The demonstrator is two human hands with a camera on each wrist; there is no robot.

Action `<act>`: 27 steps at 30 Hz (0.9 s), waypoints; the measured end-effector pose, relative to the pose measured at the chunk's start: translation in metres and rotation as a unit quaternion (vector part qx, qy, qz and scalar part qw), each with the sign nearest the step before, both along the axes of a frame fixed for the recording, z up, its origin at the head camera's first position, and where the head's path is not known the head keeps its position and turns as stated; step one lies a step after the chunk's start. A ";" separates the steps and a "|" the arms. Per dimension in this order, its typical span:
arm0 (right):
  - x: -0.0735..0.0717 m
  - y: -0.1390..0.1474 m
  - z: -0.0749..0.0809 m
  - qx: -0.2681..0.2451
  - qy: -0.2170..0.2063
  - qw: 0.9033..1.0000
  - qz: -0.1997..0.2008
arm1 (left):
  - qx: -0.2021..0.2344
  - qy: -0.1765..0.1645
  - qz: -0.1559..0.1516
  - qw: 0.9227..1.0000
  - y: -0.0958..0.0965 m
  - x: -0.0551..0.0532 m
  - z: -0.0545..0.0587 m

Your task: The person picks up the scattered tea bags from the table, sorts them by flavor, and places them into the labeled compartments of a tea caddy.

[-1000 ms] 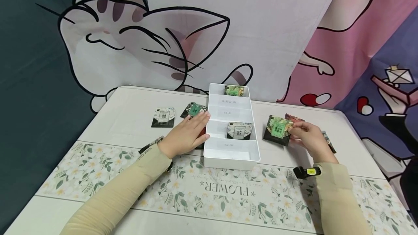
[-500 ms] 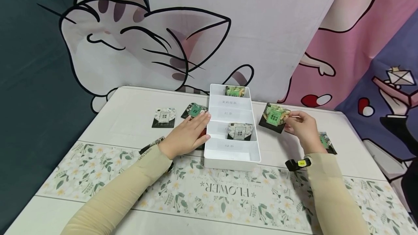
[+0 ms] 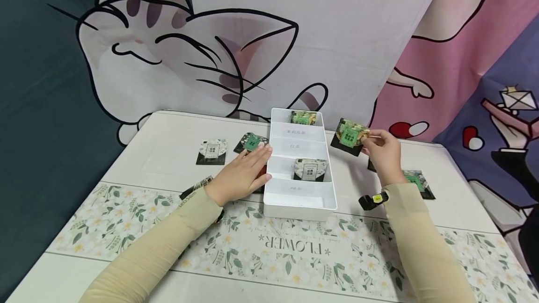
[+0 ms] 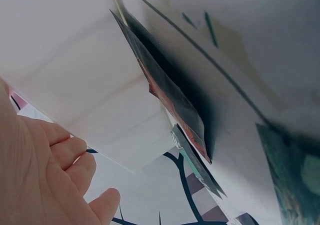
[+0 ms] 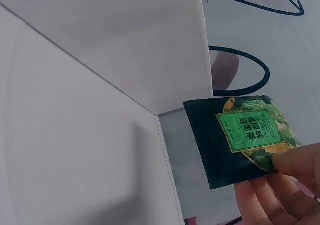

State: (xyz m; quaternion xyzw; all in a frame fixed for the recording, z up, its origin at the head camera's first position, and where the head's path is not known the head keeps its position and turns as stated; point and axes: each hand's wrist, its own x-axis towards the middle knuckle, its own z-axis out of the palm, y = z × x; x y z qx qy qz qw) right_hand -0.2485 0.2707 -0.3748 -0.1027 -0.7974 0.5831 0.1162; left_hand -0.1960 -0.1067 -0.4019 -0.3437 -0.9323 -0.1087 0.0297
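Note:
Between thumb and fingers my right hand (image 3: 383, 153) pinches a green-and-black tea bag sachet (image 3: 350, 135) by its edge, raised right of the white divided box (image 3: 301, 211). In the right wrist view the sachet (image 5: 240, 140) shows its green label beside the box wall. My left hand (image 3: 241, 173) lies with straight fingers against the box's left side. A green-and-white sachet stands in the far compartment (image 3: 303, 118), and a white-and-black sachet (image 3: 310, 169) leans in a nearer one. In the left wrist view a reddish-dark sachet (image 4: 170, 92) lies beside the box wall.
Left of the box lie a white-and-black sachet (image 3: 212, 151), a green-labelled dark sachet (image 3: 250, 142) and a dark sachet (image 3: 196, 187) near my left wrist. Another green-labelled sachet (image 3: 420, 183) lies beyond my right wrist. A flower-printed cloth strip (image 3: 290, 256) crosses the table's front.
My right hand has lifted the green-and-black sachet and carried it away from me and left, toward the box's far end. My left hand has stayed at the box's side.

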 end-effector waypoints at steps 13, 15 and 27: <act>-0.024 -0.011 0.014 -0.077 0.014 0.997 -0.013 | 0.004 0.000 -0.001 1.000 0.000 0.000 0.000; -0.027 -0.014 0.017 -0.083 0.017 0.996 -0.015 | 0.003 0.001 -0.001 1.000 0.000 0.000 0.000; -0.047 -0.032 0.027 -0.104 0.058 0.993 0.003 | 0.002 -0.005 0.004 1.000 0.000 0.002 0.001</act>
